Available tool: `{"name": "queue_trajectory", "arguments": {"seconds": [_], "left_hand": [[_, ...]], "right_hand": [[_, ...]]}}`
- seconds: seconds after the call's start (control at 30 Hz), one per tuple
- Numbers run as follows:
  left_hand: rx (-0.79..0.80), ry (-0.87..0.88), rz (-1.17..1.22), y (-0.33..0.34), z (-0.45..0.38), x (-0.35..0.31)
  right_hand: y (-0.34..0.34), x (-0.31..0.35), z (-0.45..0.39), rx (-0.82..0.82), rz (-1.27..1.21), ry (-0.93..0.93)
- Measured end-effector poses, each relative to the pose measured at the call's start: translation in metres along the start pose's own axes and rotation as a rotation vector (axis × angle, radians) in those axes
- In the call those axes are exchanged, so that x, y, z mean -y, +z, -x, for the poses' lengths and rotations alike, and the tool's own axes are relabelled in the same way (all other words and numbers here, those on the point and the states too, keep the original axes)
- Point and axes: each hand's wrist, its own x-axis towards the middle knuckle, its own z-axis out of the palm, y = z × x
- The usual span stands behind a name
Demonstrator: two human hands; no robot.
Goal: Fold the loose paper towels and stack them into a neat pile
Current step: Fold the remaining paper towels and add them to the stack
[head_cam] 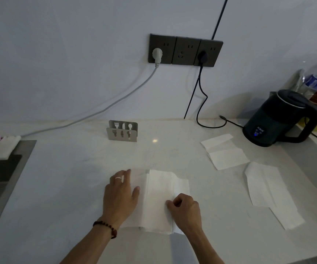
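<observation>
A white paper towel lies partly folded on the pale counter in front of me. My left hand rests flat with straight fingers on the towel's left edge. My right hand has curled fingers that pinch a fold on the towel's right side. Two more loose paper towels lie to the right: one near the kettle, creased and spread out, and a longer one nearer the counter's right edge.
A metal napkin holder stands at the back centre. A black kettle sits at the back right, with cords running to wall sockets. On the left is a sink area with a folded white cloth.
</observation>
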Motion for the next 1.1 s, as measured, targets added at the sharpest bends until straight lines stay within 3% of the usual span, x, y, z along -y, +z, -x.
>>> {"name": "queue_trajectory", "arguments": {"seconds": [0.1,0.2,0.33,0.53,0.67,0.73,0.83,0.93,1.0,1.1], "left_hand": [[0.073,0.359,-0.056,0.014,0.008,-0.017],[0.310,0.517,-0.125,0.028,0.016,-0.030],[0.495,0.539,-0.230,0.029,0.016,-0.036],[0.562,0.562,-0.273,0.029,0.010,-0.035],[0.538,0.490,-0.162,0.024,0.009,-0.035],[0.494,0.404,0.005,0.014,0.005,-0.042],[0.342,0.143,0.415,-0.005,-0.001,-0.061],[0.341,-0.182,0.746,-0.016,-0.009,-0.069],[0.339,-0.288,0.798,-0.015,-0.013,-0.064],[0.314,-0.289,0.713,-0.008,-0.014,-0.053]], "right_hand": [[-0.005,-0.005,-0.003,-0.096,-0.051,0.032],[-0.008,-0.018,-0.007,-0.147,0.020,0.052],[-0.008,-0.024,-0.008,-0.098,0.102,0.040],[-0.010,-0.027,-0.013,-0.018,-0.280,0.253],[-0.031,-0.022,-0.008,0.024,-0.706,0.293],[-0.043,-0.012,-0.002,0.058,-0.765,0.216],[-0.046,0.002,0.004,0.162,-0.677,0.026],[-0.041,0.011,0.010,0.320,-0.612,-0.136],[-0.036,0.010,0.012,0.345,-0.597,-0.189],[-0.025,-0.001,0.008,0.147,-0.494,-0.173]]}}
